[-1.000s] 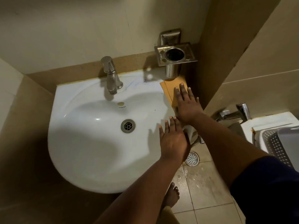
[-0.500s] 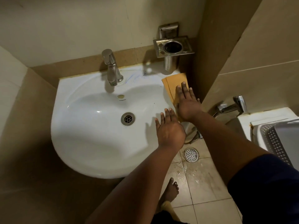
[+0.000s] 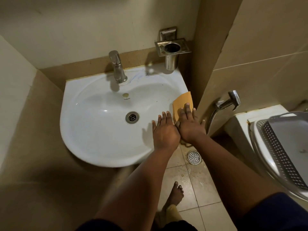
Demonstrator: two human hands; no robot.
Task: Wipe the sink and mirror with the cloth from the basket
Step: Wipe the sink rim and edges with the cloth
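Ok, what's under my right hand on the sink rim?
The orange cloth lies flat under the right hand, on the sink rim's right edge. Its far end shows; the part beneath the palm is covered.

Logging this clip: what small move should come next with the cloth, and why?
Probably slide the cloth leftward into the sink. The right hand presses it flat on the right rim, by the wall, while the left hand rests beside it; blue marks by the tap remain.
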